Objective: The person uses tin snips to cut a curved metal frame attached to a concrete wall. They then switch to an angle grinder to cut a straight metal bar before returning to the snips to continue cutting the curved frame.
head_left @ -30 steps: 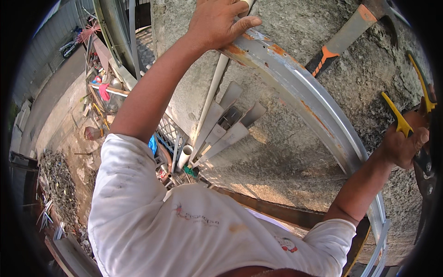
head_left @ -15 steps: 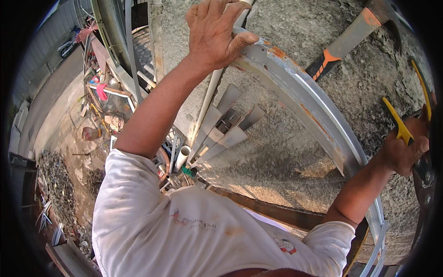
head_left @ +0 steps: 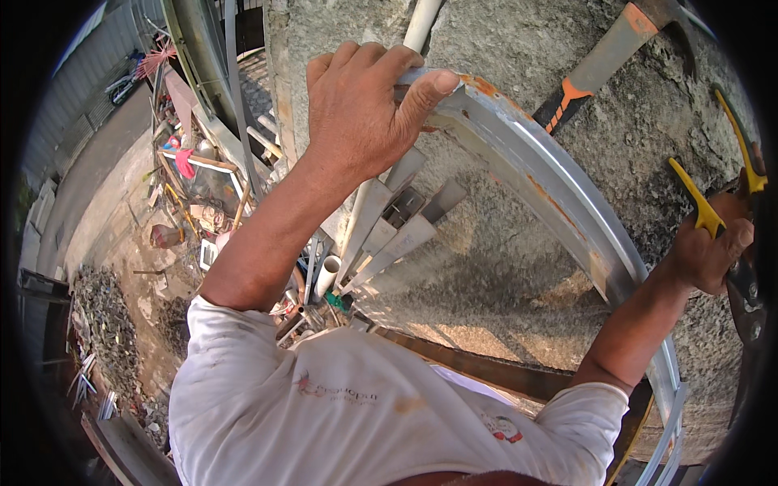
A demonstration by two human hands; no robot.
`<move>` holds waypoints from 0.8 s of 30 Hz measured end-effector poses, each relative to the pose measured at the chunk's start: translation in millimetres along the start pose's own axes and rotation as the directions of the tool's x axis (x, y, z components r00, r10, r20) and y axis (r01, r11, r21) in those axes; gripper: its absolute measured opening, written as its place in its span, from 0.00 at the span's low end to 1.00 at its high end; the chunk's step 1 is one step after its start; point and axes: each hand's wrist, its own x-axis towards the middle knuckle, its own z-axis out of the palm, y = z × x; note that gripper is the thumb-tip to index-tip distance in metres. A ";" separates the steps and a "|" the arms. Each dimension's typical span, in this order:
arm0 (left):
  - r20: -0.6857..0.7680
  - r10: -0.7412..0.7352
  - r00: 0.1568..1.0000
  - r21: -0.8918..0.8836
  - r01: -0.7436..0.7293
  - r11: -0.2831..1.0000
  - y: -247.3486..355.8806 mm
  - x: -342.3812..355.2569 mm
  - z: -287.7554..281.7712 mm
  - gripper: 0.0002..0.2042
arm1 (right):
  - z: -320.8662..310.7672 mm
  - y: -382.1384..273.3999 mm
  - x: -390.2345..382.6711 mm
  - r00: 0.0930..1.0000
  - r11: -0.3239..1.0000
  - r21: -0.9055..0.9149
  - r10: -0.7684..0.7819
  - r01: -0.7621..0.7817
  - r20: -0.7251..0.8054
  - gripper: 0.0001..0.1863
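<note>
My left hand [head_left: 361, 113] is closed over the upper end of a long grey metal channel [head_left: 545, 180], thumb resting on its top edge. Rust marks this end, and the channel appears curved as it runs down to the right, beneath my right forearm. At the right rim, my right hand [head_left: 713, 247] is closed on tin snips [head_left: 703, 209] with yellow handles. Those handles are spread apart, and their dark jaws point downward past my fist. A claw hammer [head_left: 604, 66] with a grey and orange handle lies on the rough concrete slab [head_left: 494, 267] beyond the channel.
Several flat-sided metal lengths [head_left: 401, 241] and a white pipe [head_left: 326, 275] stand below the slab's left side. A thin pale pipe [head_left: 421, 24] runs behind my left hand. Scrap and rubble [head_left: 105, 324] cover the ground at left, near a metal post [head_left: 198, 57].
My left hand and the channel's upper end sit slightly lower and further left in view. My right hand keeps the snips, their handles still spread.
</note>
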 end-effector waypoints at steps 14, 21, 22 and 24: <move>-0.098 0.227 0.969 -0.294 -0.247 0.924 -77.5 50.3 68.2 0.27 | -8.6 1.0 11.9 0.991 0.994 0.062 0.083 -0.090 0.100 0.28; -0.015 -0.007 1.000 0.058 0.008 0.998 2.4 1.9 -0.2 0.30 | -4.6 0.3 -6.1 0.983 0.991 0.025 0.124 -0.128 0.134 0.27; -0.027 0.005 1.000 0.050 -0.003 0.999 9.5 -2.8 -5.2 0.31 | -0.6 4.6 -3.2 0.986 0.988 0.061 0.133 -0.140 0.102 0.27; -0.091 0.014 0.996 0.034 -0.011 0.999 10.7 -4.7 -6.7 0.33 | 3.0 8.8 2.1 0.986 0.985 0.099 0.135 -0.144 0.095 0.28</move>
